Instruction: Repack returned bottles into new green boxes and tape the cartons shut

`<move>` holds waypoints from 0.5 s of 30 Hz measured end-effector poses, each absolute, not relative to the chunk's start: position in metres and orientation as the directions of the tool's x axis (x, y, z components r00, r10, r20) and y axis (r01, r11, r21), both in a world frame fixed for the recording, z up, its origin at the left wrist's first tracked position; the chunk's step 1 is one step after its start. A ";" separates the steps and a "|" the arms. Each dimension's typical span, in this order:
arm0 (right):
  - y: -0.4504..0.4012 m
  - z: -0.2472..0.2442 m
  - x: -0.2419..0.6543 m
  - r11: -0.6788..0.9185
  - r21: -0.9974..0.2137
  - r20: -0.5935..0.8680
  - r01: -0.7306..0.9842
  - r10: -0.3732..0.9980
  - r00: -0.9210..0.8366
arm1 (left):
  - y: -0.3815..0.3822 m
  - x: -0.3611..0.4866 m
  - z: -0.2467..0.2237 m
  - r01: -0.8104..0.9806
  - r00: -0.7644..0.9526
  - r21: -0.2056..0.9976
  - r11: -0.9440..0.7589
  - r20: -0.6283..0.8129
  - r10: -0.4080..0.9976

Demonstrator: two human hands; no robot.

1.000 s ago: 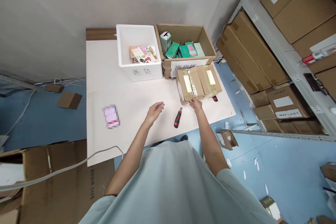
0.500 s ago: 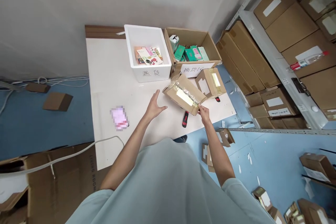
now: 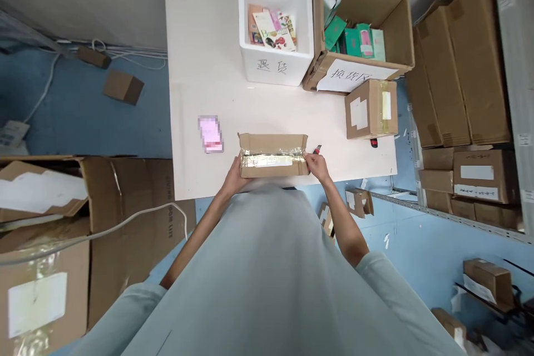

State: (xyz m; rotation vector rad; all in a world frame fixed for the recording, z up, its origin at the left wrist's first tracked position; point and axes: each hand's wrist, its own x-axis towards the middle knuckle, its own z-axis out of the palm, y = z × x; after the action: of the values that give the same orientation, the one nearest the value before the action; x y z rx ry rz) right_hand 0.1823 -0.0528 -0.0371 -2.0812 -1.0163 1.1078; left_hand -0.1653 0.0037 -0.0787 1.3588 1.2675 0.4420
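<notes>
A flat brown cardboard box (image 3: 273,144) with clear tape and a white label lies level at the table's front edge, close to the shirt. My left hand (image 3: 234,178) grips its left end, with the fingertips partly hidden by the box. At the right end, my right hand (image 3: 317,166) pinches the box's corner. A red and black tool (image 3: 317,149) shows just behind my right hand, partly covered. Farther right on the table (image 3: 204,67) stands a taped brown box (image 3: 371,109) with white labels.
Along the back stand a white bin (image 3: 271,69) holding booklets and an open carton (image 3: 400,33) of green boxes. A blurred pink item (image 3: 211,134) lies at left. Shelving (image 3: 517,94) with cartons rises at right; a cable (image 3: 125,222) crosses the lower left.
The flat box has moved left and nearer the body, and now lies straight. My left hand, open and apart from it before, has taken hold of its left end. The view has shifted.
</notes>
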 end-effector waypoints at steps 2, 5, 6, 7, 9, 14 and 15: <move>-0.055 -0.034 0.178 -0.535 -0.789 -0.433 0.301 0.833 0.344 | -0.002 -0.168 -0.075 0.383 0.313 0.870 0.310 -0.438 0.843; -0.059 -0.025 0.180 -0.505 -0.852 -0.455 0.141 0.845 0.280 | 0.003 -0.169 -0.061 0.349 0.273 0.868 0.354 -0.455 0.848; -0.060 -0.022 0.183 -0.498 -0.862 -0.460 0.097 0.848 0.265 | 0.007 -0.169 -0.055 0.337 0.258 0.864 0.374 -0.467 0.846; -0.061 -0.019 0.187 -0.493 -0.868 -0.462 0.067 0.849 0.259 | 0.012 -0.169 -0.049 0.321 0.243 0.859 0.399 -0.482 0.842; -0.058 -0.016 0.195 -0.479 -0.877 -0.454 0.041 0.852 0.259 | 0.024 -0.167 -0.038 0.273 0.225 0.854 0.443 -0.504 0.834; -0.026 -0.021 0.209 -0.463 -0.886 -0.454 -0.011 0.864 0.215 | 0.057 -0.144 -0.031 0.265 0.155 0.852 0.451 -0.499 0.852; -0.017 -0.025 0.209 -0.490 -0.871 -0.485 -0.037 0.845 0.226 | 0.065 -0.138 -0.034 0.292 0.112 0.838 0.461 -0.508 0.854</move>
State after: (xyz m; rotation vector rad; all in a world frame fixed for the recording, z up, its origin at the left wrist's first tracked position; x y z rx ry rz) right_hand 0.2092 -0.0170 -0.0246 -1.6905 -0.7614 1.3734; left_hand -0.1383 0.0646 -0.0337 1.0740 1.4492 0.5589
